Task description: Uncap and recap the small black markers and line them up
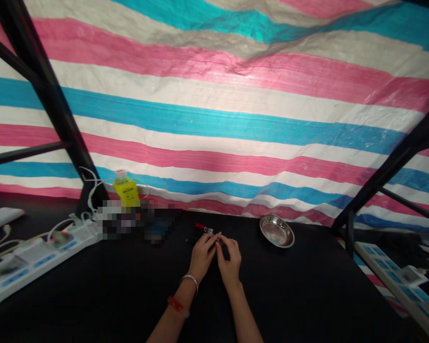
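Observation:
Both hands meet over the middle of the black table [136, 286]. My left hand [202, 252], with a bangle and a red band on its wrist, has its fingers closed together at the tips. Facing it, my right hand [229, 259] pinches at the same spot, fingertips touching or nearly touching the left ones. Whatever small thing lies between them is too small and dark to name. Just beyond the left fingers lies a red-and-silver item [203, 228], partly covered by that hand, with dark pieces beside it.
A round metal bowl [277, 232] stands to the right. At the left are a yellow bottle [127, 189] and a white power strip [39, 261] with plugs and cables. Another power strip [389, 271] lies at the right. Striped sheeting [229, 124] hangs behind, between black metal posts [53, 105].

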The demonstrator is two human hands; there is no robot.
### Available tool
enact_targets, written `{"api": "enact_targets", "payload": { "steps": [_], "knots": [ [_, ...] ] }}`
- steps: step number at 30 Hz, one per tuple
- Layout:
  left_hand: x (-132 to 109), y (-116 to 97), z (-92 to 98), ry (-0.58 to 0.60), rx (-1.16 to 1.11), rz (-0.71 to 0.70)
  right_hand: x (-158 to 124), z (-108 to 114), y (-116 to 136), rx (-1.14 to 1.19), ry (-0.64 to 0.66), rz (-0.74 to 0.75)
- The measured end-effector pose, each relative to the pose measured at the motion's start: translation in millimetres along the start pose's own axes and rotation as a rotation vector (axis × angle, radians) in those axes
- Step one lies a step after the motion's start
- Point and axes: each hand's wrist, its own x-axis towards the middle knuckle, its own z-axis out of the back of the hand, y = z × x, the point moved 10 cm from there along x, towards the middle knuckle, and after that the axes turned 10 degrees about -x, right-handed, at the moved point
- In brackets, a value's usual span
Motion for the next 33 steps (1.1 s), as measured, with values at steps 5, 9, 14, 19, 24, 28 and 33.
{"api": "enact_targets", "payload": {
  "steps": [5,9,14,19,24,28,33],
  "knots": [
    [1,-5,5.1,-0.057,0.129,-0.036,-2,4,-8,0.003,-0.056,-0.055],
    [0,-18,10.4,-0.089,0.269,-0.072,-6,0,-19,0.024,-0.055,-0.122],
    [-2,-25,17.0,-0.145,0.37,-0.099,-8,-12,-28,0.041,0.024,-0.176],
    [-2,-14,21.3,-0.184,0.402,-0.055,-5,-17,-24,-0.076,0.088,-0.117],
    [-2,-4,20.9,-0.167,0.445,0.023,-9,-23,-30,-0.154,0.13,-0.099],
    [-5,2,24.8,-0.195,0.486,0.069,-12,-34,-32,-0.221,0.215,-0.059],
    [-7,14,26.7,-0.212,0.498,0.131,-13,-47,-26,-0.226,0.351,0.006]
  ]
}}
